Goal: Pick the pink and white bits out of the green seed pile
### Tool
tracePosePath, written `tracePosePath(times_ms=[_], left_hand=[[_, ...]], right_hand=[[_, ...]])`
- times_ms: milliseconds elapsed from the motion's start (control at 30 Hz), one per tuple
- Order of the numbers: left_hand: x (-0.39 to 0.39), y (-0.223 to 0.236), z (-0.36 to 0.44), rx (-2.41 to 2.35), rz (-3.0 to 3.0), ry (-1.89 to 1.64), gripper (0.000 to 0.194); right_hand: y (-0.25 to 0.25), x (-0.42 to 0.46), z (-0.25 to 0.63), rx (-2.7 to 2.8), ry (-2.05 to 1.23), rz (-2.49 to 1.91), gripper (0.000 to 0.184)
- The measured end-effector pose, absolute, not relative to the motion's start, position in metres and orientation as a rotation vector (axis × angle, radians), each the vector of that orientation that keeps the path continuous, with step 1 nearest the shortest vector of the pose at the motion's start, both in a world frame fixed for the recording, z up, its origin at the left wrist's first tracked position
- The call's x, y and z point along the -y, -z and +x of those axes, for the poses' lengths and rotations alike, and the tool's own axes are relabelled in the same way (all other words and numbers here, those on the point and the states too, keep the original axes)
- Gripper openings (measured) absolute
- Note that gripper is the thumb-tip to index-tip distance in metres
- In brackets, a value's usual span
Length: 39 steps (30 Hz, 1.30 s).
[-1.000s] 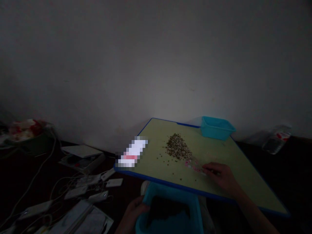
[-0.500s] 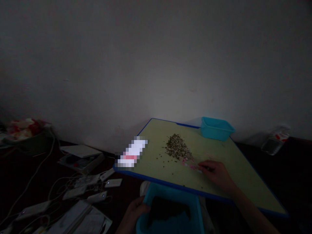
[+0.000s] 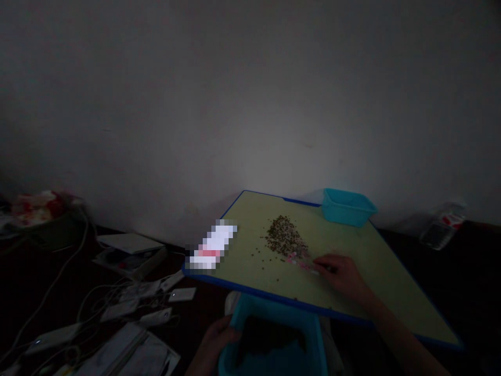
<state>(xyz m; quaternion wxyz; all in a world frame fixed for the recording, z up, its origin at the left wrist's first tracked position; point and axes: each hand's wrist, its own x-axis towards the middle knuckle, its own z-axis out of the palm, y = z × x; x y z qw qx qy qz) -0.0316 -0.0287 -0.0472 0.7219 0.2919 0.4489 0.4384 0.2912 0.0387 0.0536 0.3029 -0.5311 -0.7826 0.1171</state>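
Observation:
My right hand [image 3: 340,271] is closed on the near end of a thin, see-through piece with a pink and white pattern [image 3: 299,261]. This piece lies low over the table at the near edge of a pile of small brown and pale grains [image 3: 285,235]. A few stray grains lie to the left of the pile. Below the table's front edge, my left hand [image 3: 219,337] grips the left rim of a blue plastic basin [image 3: 321,339], its thumb over the rim. Dark material, too dim to name, lies in that basin [image 3: 270,338].
The pale tabletop [image 3: 352,250] has a blue edge. A second blue basin [image 3: 348,209] stands at its back right corner. A blurred-out bright phone-like rectangle [image 3: 213,248] lies at the left. Cables and white power banks [image 3: 156,316] cover the floor; a clear bottle [image 3: 442,227] is at right.
My right hand has shifted slightly left, bringing the pink-patterned piece along the near edge of the pile. My left hand and the basin stay where they were.

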Motion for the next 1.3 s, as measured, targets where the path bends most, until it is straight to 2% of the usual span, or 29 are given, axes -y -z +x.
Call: tracePosePath(times_ms=[133, 367, 467, 667, 967, 1300], left_hand=[[0.028, 0.048, -0.032, -0.989, 0.639, -0.953, 0.027], [0.034, 0.022, -0.031, -0.924, 0.681, -0.977, 0.019], [0.033, 0.029, -0.034, -0.966, 0.637, -0.972, 0.015], [0.025, 0.057, -0.04, -0.973, 0.62, -0.982, 0.025], [0.029, 0.042, -0.039, -1.086, 0.608, -0.985, 0.027], [0.027, 0.058, -0.041, -1.062, 0.591, -0.995, 0.029]], right_hand=[[-0.054, -0.042, 0.287, 2.092, -0.3, -1.388, 0.022], [-0.058, -0.057, 0.276, 2.119, -0.198, -1.395, 0.023], [-0.06, -0.062, 0.272, 2.119, -0.158, -1.427, 0.023], [-0.065, -0.062, 0.262, 2.157, -0.18, -1.397, 0.023], [-0.061, -0.055, 0.271, 2.111, -0.182, -1.411, 0.024], [-0.057, -0.052, 0.272, 2.136, -0.215, -1.375, 0.023]])
